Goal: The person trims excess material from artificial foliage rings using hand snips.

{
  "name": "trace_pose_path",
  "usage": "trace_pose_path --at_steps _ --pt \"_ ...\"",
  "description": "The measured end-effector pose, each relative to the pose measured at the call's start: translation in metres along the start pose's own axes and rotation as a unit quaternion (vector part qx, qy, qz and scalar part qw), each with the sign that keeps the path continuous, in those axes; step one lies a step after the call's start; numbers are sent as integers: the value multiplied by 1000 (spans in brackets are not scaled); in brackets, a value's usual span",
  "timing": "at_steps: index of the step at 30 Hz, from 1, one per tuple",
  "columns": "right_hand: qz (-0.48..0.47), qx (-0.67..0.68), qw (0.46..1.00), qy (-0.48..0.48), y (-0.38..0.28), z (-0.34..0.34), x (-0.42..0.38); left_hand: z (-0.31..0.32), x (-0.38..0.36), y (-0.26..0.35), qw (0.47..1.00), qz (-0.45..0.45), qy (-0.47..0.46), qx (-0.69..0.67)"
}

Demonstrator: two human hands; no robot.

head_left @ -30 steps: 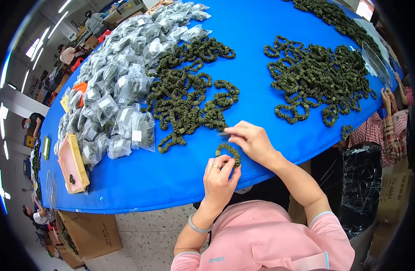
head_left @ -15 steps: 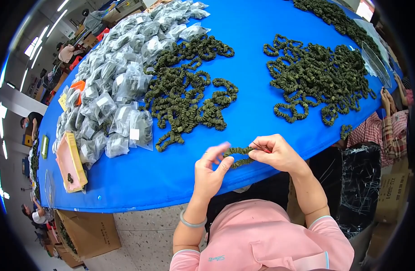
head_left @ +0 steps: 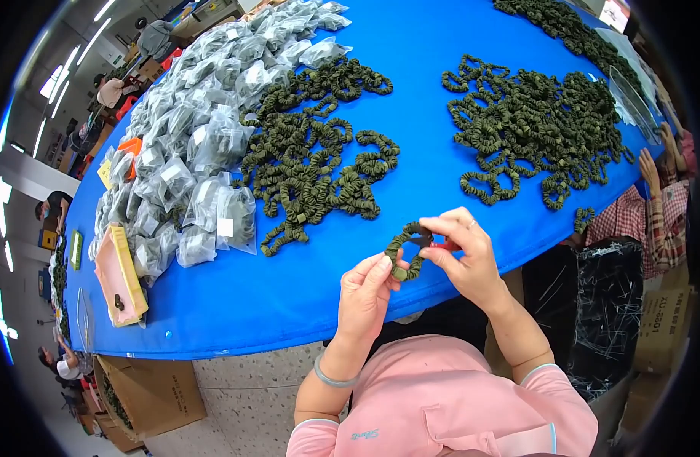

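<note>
My left hand [head_left: 364, 293] pinches the lower left of a dark green gathered hair scrunchie [head_left: 396, 244], held just above the near edge of the blue table. A small squarish tag or patch shows on its lower part. Closed around small red-handled thread snips [head_left: 447, 245], my right hand [head_left: 472, 263] is at the scrunchie's right side. The snips' dark blades reach into the ring; whether they touch a thread is too small to tell. Beyond my hands lie a loose pile of scrunchies [head_left: 312, 164] and a larger scrunchie heap [head_left: 536, 126] to the right.
Clear bags [head_left: 167, 183] of scrunchies cover the left side of the table [head_left: 418, 152]. Near them sits a pink and yellow tray [head_left: 135, 274]. A cardboard box [head_left: 159, 392] stands below left, a black-lined bin [head_left: 609, 305] at right. A co-worker's hands [head_left: 658, 167] show at far right.
The scrunchie has gone from stretched sideways to an upright, rounder ring. My left fingers have closed on its lower edge. My right hand has risen slightly, and the snips now show clearly.
</note>
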State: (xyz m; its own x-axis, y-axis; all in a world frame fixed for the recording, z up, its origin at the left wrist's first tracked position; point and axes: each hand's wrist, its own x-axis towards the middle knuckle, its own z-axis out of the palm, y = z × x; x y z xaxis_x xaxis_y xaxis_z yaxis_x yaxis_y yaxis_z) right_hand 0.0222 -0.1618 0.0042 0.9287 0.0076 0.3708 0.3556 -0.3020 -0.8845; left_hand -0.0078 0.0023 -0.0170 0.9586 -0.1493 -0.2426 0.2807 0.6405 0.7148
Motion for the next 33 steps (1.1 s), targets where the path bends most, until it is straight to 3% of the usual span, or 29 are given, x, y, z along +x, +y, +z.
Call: trace_pose_path --at_steps 4,19,25,29,30,33 --pt "-145 -126 981 -13 7 -5 -8 -1 0 -1 999 29 7 27" --pt "-221 -224 949 -5 7 -6 -6 5 -3 -2 993 61 23 103" --pt "-228 -216 949 -17 9 -8 -5 4 -3 -2 995 53 19 83" --pt "-72 -68 994 -39 6 -8 -9 4 -4 -3 987 78 52 132" --pt "-72 -67 994 -39 6 -8 -10 4 -3 -3 987 78 52 132" --pt "-57 -66 995 -50 5 -11 -11 2 0 -6 912 231 43 335"
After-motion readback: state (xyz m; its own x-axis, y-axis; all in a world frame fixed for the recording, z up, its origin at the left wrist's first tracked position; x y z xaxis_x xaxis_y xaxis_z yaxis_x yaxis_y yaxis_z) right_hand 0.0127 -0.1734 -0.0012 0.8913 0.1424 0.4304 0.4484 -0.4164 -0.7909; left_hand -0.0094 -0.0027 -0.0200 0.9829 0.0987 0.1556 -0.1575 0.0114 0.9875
